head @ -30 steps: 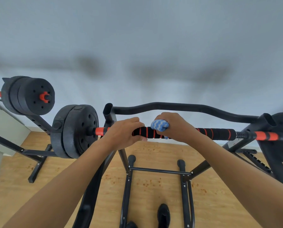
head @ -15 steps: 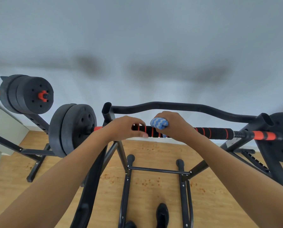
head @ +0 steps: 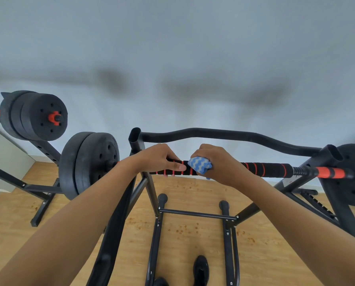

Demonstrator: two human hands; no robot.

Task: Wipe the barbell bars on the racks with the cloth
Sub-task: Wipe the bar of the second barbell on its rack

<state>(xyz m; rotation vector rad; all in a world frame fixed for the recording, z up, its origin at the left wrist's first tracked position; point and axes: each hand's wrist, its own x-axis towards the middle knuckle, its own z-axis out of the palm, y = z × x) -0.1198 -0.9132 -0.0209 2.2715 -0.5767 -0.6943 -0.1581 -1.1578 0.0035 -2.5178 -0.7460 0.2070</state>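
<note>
A barbell bar with black foam grip and orange rings lies across a black rack, with black weight plates on its left end. My left hand grips the bar just right of the left upright. My right hand holds a bunched blue-and-white cloth wrapped against the bar, close beside the left hand. The bar's right end is orange and runs into another plate.
A second loaded barbell sits on another rack at the far left. A curved black bar runs behind the hands. The rack's floor frame and my dark shoes are below on the wooden floor.
The two hands stay close together on the bar; the view has shifted slightly and the left hand's grip sits a little further right over the foam.
</note>
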